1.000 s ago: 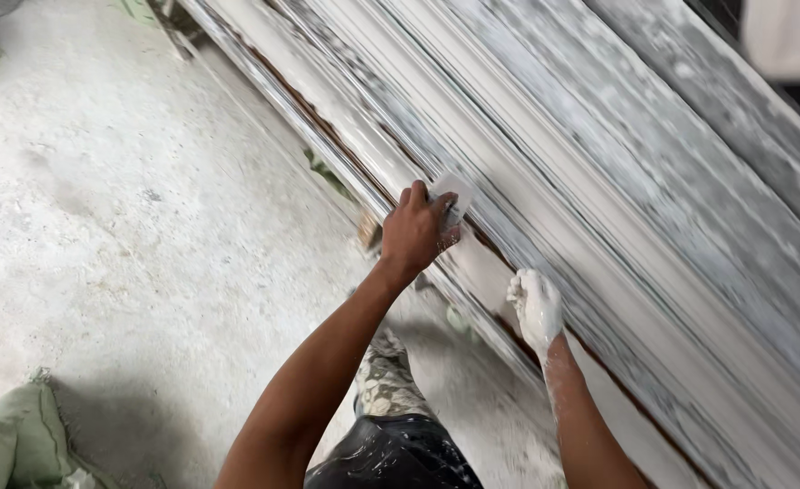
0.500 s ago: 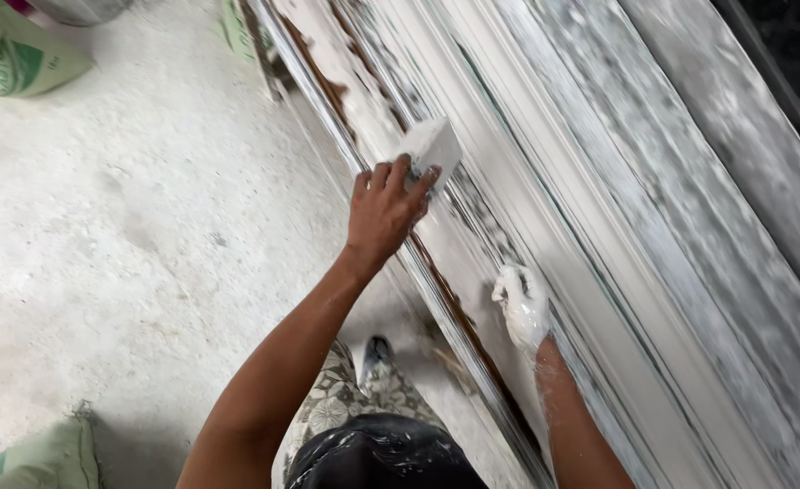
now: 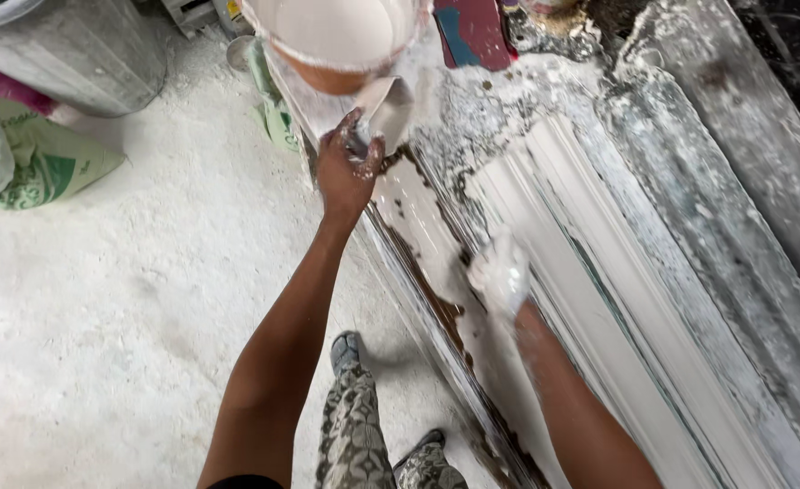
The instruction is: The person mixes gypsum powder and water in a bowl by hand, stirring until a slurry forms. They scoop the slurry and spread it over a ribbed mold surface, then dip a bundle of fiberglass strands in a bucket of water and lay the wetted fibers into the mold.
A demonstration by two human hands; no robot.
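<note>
My left hand (image 3: pixel 346 170) grips a flat metal scraper (image 3: pixel 387 110) smeared with white plaster, held up near a bowl of white plaster (image 3: pixel 335 36) at the top of the long mould. My right hand (image 3: pixel 501 273) is coated in wet white plaster and presses flat on the ridged surface of the long plaster moulding (image 3: pixel 599 272), fingers spread. Brown patches show along the moulding's near edge between the two hands.
A grey metal drum (image 3: pixel 74 54) and a green-printed sack (image 3: pixel 38 163) stand at the upper left on the dusty white floor (image 3: pixel 128 317). A red and blue object (image 3: pixel 472 32) lies beside the bowl. My legs and shoes (image 3: pixel 364 426) are below.
The view has swung up along the moulding, bringing the bowl and drum into sight. My left hand has carried the scraper up toward the bowl. My right hand stays on the moulding.
</note>
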